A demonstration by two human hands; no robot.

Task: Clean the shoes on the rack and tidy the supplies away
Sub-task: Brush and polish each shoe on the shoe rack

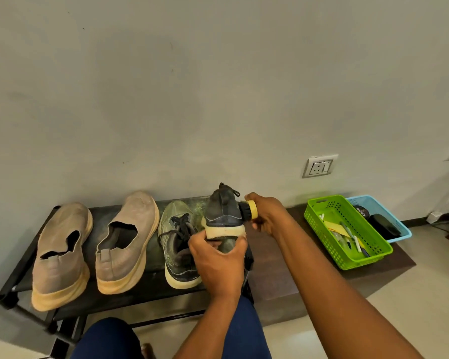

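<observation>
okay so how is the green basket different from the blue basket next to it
The green basket sits nearer the shoes, the blue basket behind it, partly hidden. The green basket holds pens and yellow paper; the blue basket holds a round tin and a dark object. Both are perforated plastic, on the brown surface by the wall.
</observation>
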